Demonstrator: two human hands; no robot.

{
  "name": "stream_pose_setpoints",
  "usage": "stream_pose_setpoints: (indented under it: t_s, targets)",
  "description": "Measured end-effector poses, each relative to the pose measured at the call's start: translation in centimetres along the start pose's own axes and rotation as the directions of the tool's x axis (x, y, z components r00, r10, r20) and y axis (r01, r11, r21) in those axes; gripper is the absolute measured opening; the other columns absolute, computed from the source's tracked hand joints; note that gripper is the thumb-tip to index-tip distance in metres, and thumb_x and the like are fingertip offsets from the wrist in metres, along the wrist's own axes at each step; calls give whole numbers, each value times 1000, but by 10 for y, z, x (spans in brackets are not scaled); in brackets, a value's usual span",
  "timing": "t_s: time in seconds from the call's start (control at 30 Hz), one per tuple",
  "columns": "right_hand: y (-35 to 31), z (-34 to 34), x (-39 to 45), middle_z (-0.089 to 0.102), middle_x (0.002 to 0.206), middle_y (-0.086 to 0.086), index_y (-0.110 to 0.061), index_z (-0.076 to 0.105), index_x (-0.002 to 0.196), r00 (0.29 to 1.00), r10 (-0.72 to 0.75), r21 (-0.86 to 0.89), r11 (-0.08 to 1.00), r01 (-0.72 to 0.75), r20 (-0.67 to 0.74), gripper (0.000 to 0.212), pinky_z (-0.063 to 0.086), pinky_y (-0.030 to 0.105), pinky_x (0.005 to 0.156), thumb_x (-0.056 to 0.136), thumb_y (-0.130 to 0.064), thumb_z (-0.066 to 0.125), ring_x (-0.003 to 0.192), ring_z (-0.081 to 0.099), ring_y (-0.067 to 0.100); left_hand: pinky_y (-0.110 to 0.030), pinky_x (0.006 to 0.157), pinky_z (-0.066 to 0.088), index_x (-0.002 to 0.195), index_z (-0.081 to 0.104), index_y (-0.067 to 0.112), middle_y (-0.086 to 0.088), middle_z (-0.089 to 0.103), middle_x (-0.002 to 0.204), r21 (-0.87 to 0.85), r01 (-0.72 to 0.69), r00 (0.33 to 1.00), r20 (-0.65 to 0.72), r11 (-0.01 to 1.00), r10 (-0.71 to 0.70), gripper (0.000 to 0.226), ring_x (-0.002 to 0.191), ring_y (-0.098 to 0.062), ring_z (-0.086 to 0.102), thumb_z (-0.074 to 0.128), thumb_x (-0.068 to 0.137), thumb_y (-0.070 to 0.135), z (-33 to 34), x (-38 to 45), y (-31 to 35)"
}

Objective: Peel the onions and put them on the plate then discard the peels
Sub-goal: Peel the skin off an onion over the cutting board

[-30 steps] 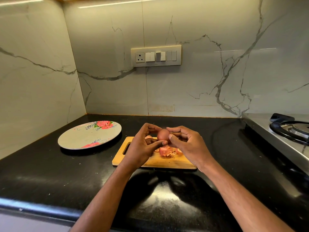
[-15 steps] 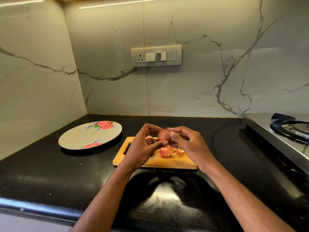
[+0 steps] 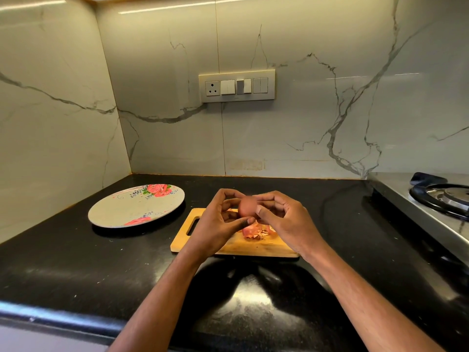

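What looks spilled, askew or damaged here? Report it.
Nothing stands out. Loose pink onion peels lie on the wooden cutting board, as expected while both hands peel the onion. The round floral plate sits flat.

An onion (image 3: pixel 245 206) is held above a wooden cutting board (image 3: pixel 229 246) by the left hand (image 3: pixel 217 226) and right hand (image 3: pixel 286 222), fingers curled around it. Peels (image 3: pixel 256 231) lie on the board. A floral plate (image 3: pixel 119 212) rests left on the black countertop (image 3: pixel 76 270).

home kitchen — black counter (image 3: pixel 76 270) | gas stove (image 3: pixel 441 199) | marble backsplash (image 3: pixel 304 128) — switch panel (image 3: pixel 237 85)
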State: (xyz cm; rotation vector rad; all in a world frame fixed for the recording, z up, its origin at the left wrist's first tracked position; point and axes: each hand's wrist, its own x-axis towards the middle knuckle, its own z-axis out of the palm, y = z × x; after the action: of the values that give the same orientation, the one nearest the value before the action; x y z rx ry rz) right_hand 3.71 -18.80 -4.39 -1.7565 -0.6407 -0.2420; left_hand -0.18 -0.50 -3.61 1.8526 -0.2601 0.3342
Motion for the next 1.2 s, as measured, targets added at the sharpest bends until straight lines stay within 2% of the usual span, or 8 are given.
stream_pose_setpoints:
  t_s: [0.17,0.3,0.43,0.63,0.77,0.9,1.07,1.2]
  targets:
    - [-3,-1,1,73,113,-12,-31,66,118,999,17,53,998,-20,52,36,57,26,90,86,-25,79,105,68,4,-24,91,57,126,53,21,2,60,128,-17,-27,1000,0,999,27,56,110,-13,67,81,77,13,-1,0,-2]
    - [-2,-3,2,73,116,-5,-29,66,125,992,79,247,964,-102,100,39,56,34,96,87,-25,77,112,68,12,-35,96,57,126,58,24,-3,58,133,-109,-55,998,21,993,57,53,115,-19,67,79,81,6,-3,0,-4]
    - [-5,-4,1,73,118,-1,-25,68,126,982,96,339,929,-147,162,40,55,25,86,87,-27,76,111,69,13,-46,95,57,130,60,28,-3,58,134,-158,-35,997,64,987,45,52,117,-23,66,76,83,9,-5,-1,-3]
    - [-4,-5,1,76,108,-2,-20,72,115,995,83,264,960,-96,62,43,57,25,87,75,-25,86,104,71,13,-25,82,58,128,59,29,9,62,127,-102,-52,996,70,993,59,49,113,-13,67,73,85,10,-3,-3,1]
    - [-2,-4,1,77,105,-2,-23,74,108,997,69,214,974,-71,16,37,58,31,90,74,-30,87,102,72,13,-30,90,58,128,60,30,11,63,128,-77,-50,998,45,996,53,53,115,-10,66,77,78,22,-4,-2,0]
    - [-1,-4,2,76,101,0,-20,77,99,997,74,256,964,-69,-8,28,59,31,86,75,-32,85,99,72,15,-31,90,59,130,59,30,10,62,130,-87,-55,997,53,995,60,51,114,-10,67,75,83,19,-5,-2,0]
    - [-3,-5,3,75,85,1,-10,75,91,996,89,370,926,-75,-22,13,57,22,74,83,-20,77,84,71,13,-34,94,57,131,58,31,7,62,130,-89,-31,996,84,996,39,48,113,-13,67,72,88,13,-4,-2,0]
    - [-2,-4,4,73,80,0,-11,73,93,995,97,339,937,-81,-33,7,57,21,71,90,-17,72,76,70,13,-39,99,55,133,57,33,5,59,134,-83,-16,997,74,996,22,47,117,-10,64,70,89,19,-4,-2,0]
